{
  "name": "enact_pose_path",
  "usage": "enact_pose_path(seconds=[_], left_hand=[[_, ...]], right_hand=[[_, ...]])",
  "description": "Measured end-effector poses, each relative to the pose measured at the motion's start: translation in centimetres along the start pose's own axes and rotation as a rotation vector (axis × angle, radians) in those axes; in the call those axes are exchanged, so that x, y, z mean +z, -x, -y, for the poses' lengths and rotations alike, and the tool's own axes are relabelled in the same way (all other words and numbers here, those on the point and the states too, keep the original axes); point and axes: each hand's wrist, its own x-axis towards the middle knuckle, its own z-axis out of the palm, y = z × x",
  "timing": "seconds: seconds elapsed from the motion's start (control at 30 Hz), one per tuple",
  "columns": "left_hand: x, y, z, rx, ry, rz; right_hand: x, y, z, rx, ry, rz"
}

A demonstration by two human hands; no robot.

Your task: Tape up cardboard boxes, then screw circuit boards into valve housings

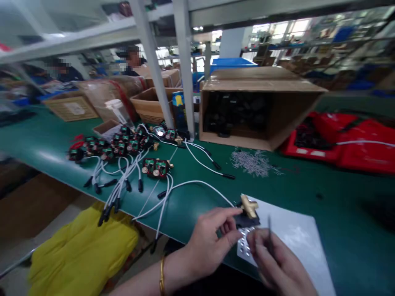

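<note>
A black housing (247, 221) with a brass cross-shaped fitting (249, 206) on top sits at the near-left part of a white board (300, 234). A white cable runs left from it. My left hand (211, 236) has thumb and index finger at the housing's left side, closed about it; the other fingers curl underneath. Just to the right, my right hand (279, 261) is closed around a thin dark tool (269, 228) pointing upward, its kind blurred. Its fingertips are above metal nuts or rings (243, 246) in rows on the board.
Assembled units (156, 167) with green boards and white cables lie left on the green table (185, 207). Small pale pins (251, 162) are heaped behind the board. An open carton (236, 142), red bins (364, 144), a shelf post (185, 70) and a yellow cloth (83, 255) surround the area.
</note>
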Motion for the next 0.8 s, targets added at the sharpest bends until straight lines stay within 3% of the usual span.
enact_pose_path(seconds=[0.07, 0.13, 0.27, 0.33, 0.43, 0.53, 0.63, 0.73, 0.77, 0.8], left_hand=[[0.9, 0.2, -1.4, 0.035, 0.178, 0.066], [1.8, 0.1, -1.8, 0.033, 0.249, 0.069], [3.4, 0.1, -0.8, -0.087, 0.311, 0.106], [3.9, 0.3, 0.3, -0.110, 0.315, 0.033], [4.4, 0.9, 2.2, -0.038, 0.156, -0.149], [5.2, 1.7, 4.1, 0.112, -0.084, -0.191], [6.5, 2.7, 5.4, 0.213, -0.224, -0.202], [7.5, 3.2, 6.8, 0.341, -0.286, -0.287], [7.6, 3.1, 7.4, 0.418, -0.296, -0.292], [7.4, 2.9, 7.8, 0.375, -0.310, -0.229]], right_hand=[[1.2, 0.2, 1.0, -0.021, -0.154, 0.132], [1.6, 0.1, 1.3, -0.051, -0.255, 0.174], [1.0, 0.6, 0.3, -0.074, -0.339, 0.088], [0.3, 0.7, -0.3, -0.086, -0.311, -0.004], [-1.7, -0.2, -1.1, -0.106, -0.071, -0.330], [-4.1, -1.9, -1.7, -0.092, 0.260, -0.620], [-4.9, -3.1, -1.9, -0.091, 0.412, -0.669], [-4.2, -3.2, -2.2, -0.100, 0.588, -0.681], [-4.0, -3.2, -2.4, -0.130, 0.675, -0.659], [-3.9, -3.2, -2.7, -0.200, 0.763, -0.648]])
